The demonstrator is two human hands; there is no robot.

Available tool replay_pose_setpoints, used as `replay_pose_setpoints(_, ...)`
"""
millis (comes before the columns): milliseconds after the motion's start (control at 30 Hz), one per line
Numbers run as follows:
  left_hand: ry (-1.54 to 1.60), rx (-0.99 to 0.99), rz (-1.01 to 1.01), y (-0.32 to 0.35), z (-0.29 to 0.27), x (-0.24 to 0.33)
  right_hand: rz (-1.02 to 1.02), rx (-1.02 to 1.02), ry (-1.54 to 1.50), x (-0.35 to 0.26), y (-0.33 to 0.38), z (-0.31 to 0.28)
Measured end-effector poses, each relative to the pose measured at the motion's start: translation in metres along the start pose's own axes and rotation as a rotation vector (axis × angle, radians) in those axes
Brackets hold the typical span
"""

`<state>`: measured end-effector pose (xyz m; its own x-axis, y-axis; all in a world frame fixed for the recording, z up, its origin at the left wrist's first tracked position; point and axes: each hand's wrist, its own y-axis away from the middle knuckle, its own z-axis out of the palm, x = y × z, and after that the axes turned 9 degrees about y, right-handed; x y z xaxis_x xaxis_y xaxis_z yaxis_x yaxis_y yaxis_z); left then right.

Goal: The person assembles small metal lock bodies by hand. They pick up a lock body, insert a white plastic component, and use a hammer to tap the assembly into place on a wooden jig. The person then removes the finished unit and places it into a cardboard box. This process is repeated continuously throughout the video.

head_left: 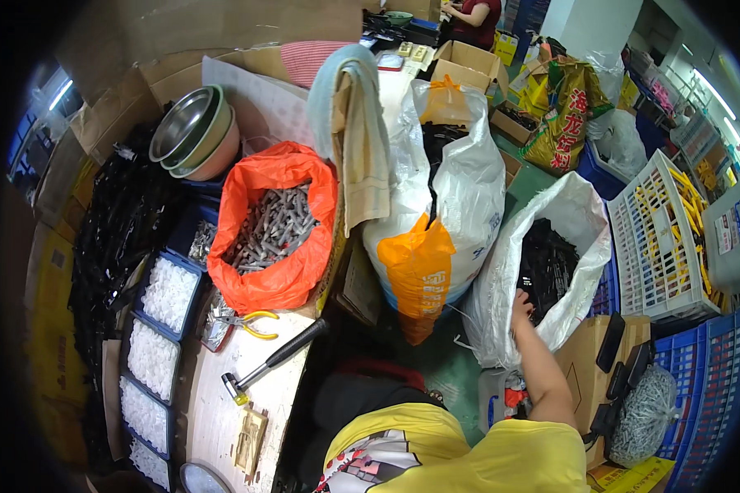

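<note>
My right hand (522, 311) reaches into a white woven sack (489, 316) on the right. Inside lie many long black plastic pieces (551, 259), and the hand is at their near left side, against the sack's inner wall. Its fingers are small and partly hidden, so what they grip, if anything, does not show. My left hand is out of sight. On the workbench (284, 374) to the left lie a hammer (273, 359) with a black handle, yellow-handled pliers (255, 322) and a small brass-coloured fixture (249, 440).
An orange-red bag (230, 271) of grey parts stands on the bench beside blue trays (175, 329) of white pieces. Ahead are stacked bowls (226, 156), a hanging towel (362, 156) and a tall white-and-orange sack (477, 189). A white crate (658, 279) holds yellow parts. Another person (477, 20) is far back.
</note>
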<state>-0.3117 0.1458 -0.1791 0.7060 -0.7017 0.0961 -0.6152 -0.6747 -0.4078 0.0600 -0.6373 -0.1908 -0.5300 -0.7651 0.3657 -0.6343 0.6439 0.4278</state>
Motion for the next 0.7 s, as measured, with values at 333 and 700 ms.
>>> replay_pose_setpoints(333, -0.202, -0.034, -0.003, -0.015, -0.011, 0.014, 0.444, 0.221, -0.417, 0.089, 0.005, -0.044)
replay_pose_setpoints(700, -0.410, -0.089, -0.041, -0.026, -0.018, 0.023, 0.080, -0.147, -0.719, 0.128, -0.009, -0.041)
